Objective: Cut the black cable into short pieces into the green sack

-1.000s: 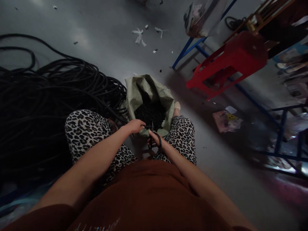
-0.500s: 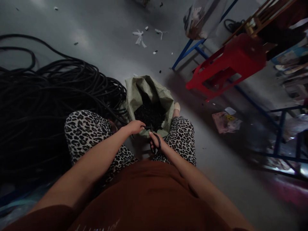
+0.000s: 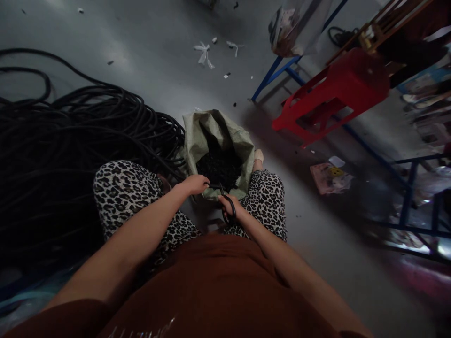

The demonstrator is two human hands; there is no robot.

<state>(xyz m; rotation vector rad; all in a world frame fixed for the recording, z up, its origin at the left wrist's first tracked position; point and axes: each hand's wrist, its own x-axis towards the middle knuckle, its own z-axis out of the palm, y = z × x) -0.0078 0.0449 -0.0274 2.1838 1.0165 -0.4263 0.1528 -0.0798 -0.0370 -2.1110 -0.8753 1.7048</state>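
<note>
Between my knees stands an open woven sack (image 3: 193,141) with many short black pieces (image 3: 221,164) inside. Over its near rim, my left hand (image 3: 196,184) is closed on a black rubber cord (image 3: 214,186), whose end sticks out to the right past the fingertips. My right hand (image 3: 230,206) is wrapped round the black handles of a pair of scissors (image 3: 233,213). The scissors' blades point up and away, close to the cord's end; whether they touch it is too small to tell.
A large tangled heap of black cord (image 3: 116,112) lies on the floor at left. A red plastic stool (image 3: 355,84) lies tipped at right by a blue metal frame (image 3: 269,77). White scraps (image 3: 203,54) and a pink plastic packet (image 3: 327,178) are on the floor.
My left hand has shifted slightly left with the cord. The scissors in my right hand have turned a little, their handles now slightly further right.
</note>
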